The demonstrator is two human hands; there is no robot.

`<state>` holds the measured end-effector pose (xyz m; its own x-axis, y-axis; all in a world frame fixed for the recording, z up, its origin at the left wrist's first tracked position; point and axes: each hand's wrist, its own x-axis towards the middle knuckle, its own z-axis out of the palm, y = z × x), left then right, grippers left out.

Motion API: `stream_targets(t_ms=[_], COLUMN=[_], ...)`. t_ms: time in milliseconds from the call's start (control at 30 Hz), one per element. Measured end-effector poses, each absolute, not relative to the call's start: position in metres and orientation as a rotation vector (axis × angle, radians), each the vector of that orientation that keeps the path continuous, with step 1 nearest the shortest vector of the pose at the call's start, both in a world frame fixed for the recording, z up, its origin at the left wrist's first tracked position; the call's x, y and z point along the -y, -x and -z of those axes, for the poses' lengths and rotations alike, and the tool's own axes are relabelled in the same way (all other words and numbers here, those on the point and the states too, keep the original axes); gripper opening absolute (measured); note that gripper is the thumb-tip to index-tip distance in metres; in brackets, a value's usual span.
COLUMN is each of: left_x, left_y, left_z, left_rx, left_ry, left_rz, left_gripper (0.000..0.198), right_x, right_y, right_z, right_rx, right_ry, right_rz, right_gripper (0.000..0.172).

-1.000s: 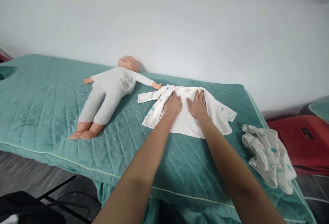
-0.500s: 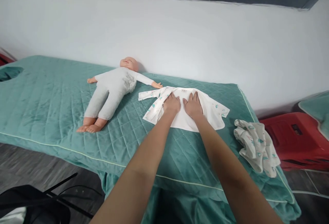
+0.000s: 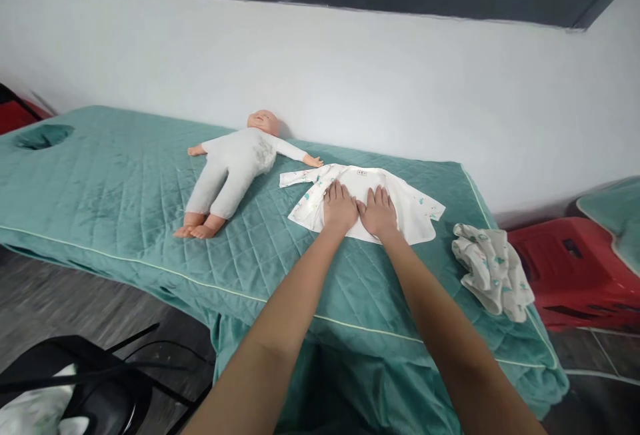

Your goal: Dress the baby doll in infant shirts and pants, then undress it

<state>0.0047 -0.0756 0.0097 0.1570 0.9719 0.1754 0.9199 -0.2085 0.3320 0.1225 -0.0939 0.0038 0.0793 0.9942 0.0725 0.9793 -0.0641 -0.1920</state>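
Note:
A small white shirt (image 3: 417, 212) with a coloured print on its sleeves lies spread open on the green quilted bed cover (image 3: 125, 195). My left hand (image 3: 340, 207) rests palm down on the shirt, left of its middle, fingers extended. Close beside it, my right hand (image 3: 379, 212) is also flat on the cloth, with the thumbs nearly touching. To the left lies a baby doll (image 3: 233, 162) on its back in a white body suit; its outstretched hand is near the shirt's left sleeve.
A crumpled printed garment (image 3: 493, 268) lies near the bed's right end. Beyond that stands a red stool (image 3: 575, 268). A black chair (image 3: 95, 382) with cloth on it is at the lower left. The white wall (image 3: 350, 75) runs behind the bed.
Both hands have slid down the shirt toward its lower edge and closer together. The camera view has shifted slightly, showing more of the bed's left side.

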Motion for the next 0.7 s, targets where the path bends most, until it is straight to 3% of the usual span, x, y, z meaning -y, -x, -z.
stream_targets(t_ms=[167, 300, 467, 700], left_x=[0.103, 0.102, 0.066, 0.021], left_y=[0.044, 0.109, 0.147, 0.150], left_z=[-0.016, -0.010, -0.005, -0.007], left_rx=[-1.466, -1.698, -1.723, -1.818], left_ry=[-2.273, -1.984, -1.773, -2.036], left_rz=[-0.932, -1.293, -1.039, -0.768], left_gripper=[0.044, 0.039, 0.048, 0.053], right_x=[0.130, 0.166, 0.157, 0.038], right_y=[-0.118, -0.119, -0.109, -0.069], right_z=[-0.006, -0.002, -0.007, -0.016], right_rx=[2.113, 2.230, 2.077, 1.329], right_ry=[2.094, 1.909, 1.740, 1.512], right_rz=[-0.071, -0.068, -0.425, -0.982], right_gripper=[0.070, 0.068, 0.068, 0.071])
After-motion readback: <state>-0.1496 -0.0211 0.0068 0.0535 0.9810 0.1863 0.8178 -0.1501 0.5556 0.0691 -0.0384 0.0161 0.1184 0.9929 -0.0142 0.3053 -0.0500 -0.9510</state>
